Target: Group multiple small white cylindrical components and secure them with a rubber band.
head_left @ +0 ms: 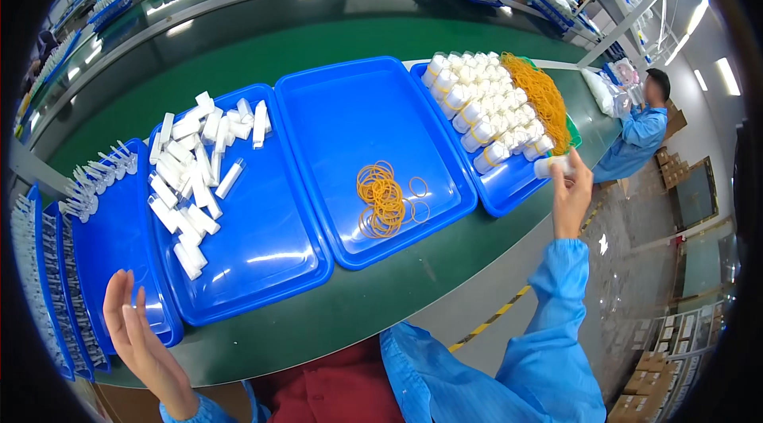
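Note:
My right hand (573,194) is closed, thumb and fingers pinching a white roll (548,167) at the near right corner of a blue tray (505,202). Rows of similar white rolls (477,101), some with a yellowish band around them, stand in that tray. At the lower left, my left hand (137,331) is held up with fingers stretched and nothing in it, by the near end of a blue tray (107,252) with clear plastic pieces (95,180) at its far end. Beside it, a blue tray (258,264) holds loose white packets (191,172).
Orange rubber bands (381,200) lie in the middle blue tray (334,121). A larger heap of bands (536,97) fills a green tray (575,133) at the far right. Stacked trays (40,288) stand at the left edge. A co-worker (642,133) in blue stands beyond the table's right end.

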`<move>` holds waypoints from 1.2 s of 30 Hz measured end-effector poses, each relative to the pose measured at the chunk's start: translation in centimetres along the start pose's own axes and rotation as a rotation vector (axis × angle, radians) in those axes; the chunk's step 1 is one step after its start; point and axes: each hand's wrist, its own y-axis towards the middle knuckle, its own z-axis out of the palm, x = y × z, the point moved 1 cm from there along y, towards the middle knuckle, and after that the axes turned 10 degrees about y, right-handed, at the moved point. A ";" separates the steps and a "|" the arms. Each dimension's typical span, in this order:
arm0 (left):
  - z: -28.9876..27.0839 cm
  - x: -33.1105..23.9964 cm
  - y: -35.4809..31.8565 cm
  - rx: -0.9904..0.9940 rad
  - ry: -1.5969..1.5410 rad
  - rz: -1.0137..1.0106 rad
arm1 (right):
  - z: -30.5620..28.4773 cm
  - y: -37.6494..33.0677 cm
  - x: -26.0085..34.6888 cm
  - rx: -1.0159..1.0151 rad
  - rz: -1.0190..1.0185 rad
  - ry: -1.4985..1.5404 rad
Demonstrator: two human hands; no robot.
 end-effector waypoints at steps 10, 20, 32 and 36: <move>-2.1 1.3 7.2 0.337 0.320 0.132 | 6.3 0.4 -8.8 0.066 -0.167 -0.147; -3.6 8.9 21.2 0.121 1.414 0.928 | 6.0 -2.3 8.0 0.139 -0.331 0.157; -4.2 5.9 15.6 0.190 1.199 0.716 | 24.4 -8.8 32.0 0.836 -1.034 0.431; -7.3 4.3 9.4 0.365 0.982 0.495 | 27.0 -10.1 31.7 0.899 -1.180 0.274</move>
